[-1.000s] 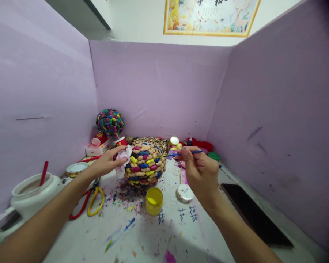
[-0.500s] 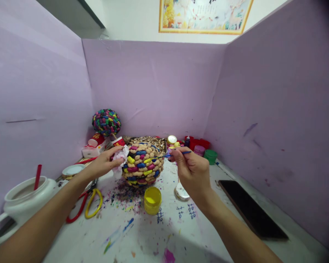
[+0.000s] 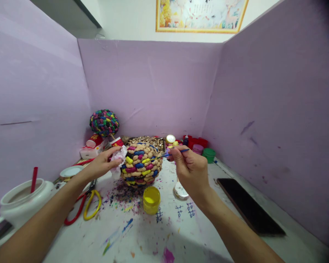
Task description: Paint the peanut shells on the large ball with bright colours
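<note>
A ball covered in peanuts (image 3: 141, 164) stands on the table, partly painted blue, yellow, magenta and black, the other shells bare tan. My left hand (image 3: 105, 162) is closed on a crumpled white tissue (image 3: 118, 157) against the ball's left side. In my right hand (image 3: 190, 164) a thin blue paintbrush (image 3: 167, 155) is pinched, its tip at the ball's right front by a yellow peanut. Just in front of the ball sits an open jar of yellow paint (image 3: 151, 200). A round white lid (image 3: 181, 190) lies to the right of the jar, below my right hand.
Red and yellow scissors (image 3: 92, 205) and a white pot (image 3: 24, 199) with a red stick are at the left. Behind are a painted ball (image 3: 104, 123), a tray of shells (image 3: 149, 140) and a green paint jar (image 3: 209, 155). A black phone (image 3: 249, 206) lies right.
The whole view has shifted slightly, so things sit a little further left. Both hands keep their hold, and the brush tip stays at nearly the same spot on the ball.
</note>
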{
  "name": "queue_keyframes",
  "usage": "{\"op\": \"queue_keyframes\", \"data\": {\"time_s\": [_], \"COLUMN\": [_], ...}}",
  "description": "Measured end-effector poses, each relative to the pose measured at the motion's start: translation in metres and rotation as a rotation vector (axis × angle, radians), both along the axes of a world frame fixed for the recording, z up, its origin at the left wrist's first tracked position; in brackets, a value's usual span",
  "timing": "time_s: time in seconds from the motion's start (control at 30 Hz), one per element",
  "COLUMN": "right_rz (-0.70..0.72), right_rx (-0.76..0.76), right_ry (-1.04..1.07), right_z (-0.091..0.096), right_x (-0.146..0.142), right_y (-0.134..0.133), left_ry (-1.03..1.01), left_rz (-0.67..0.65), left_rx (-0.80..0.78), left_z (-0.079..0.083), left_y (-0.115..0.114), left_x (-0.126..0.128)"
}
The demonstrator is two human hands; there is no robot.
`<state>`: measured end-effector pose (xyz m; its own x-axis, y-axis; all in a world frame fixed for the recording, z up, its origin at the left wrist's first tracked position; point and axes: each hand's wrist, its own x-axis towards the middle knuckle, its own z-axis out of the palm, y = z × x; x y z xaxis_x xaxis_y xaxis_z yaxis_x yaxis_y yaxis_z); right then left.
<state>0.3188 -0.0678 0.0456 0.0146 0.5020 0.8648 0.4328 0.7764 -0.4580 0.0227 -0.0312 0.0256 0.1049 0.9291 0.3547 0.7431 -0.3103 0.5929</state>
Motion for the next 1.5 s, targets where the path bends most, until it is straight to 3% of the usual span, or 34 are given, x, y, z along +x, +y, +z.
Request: {"op": "queue_keyframes", "data": {"time_s": [0.43,0.87,1.07,1.3,1.5], "right_rz": [0.029,0.078,0.003,-0.008,-0.021], "right_rx": [-0.019,-0.301,-0.203,-0.165,-0.041], "right_ry": [0.013,0.275,0.190,0.180,0.157], "right_z": [0.000,-0.006,-0.006,-0.008,-0.002], "right_x": [-0.002,0.001,0.003,0.003,0.001], "right_y": [-0.002,0.020,0.017,0.017,0.009], "left_ry": [0.022,0.016,0.019,0.025,0.042], "left_rz": [0.043,0.039,0.031,0.045,0.043], "left_rx": [-0.023,-0.020,-0.024,-0.042,-0.033], "left_z": [0.005,0.005,0.004,0.004,0.005], "left_y": [-0.004,-0.007,-0.005,-0.006,-0.007], "left_x": [0.004,0.006,0.004,0.004,0.006]}}
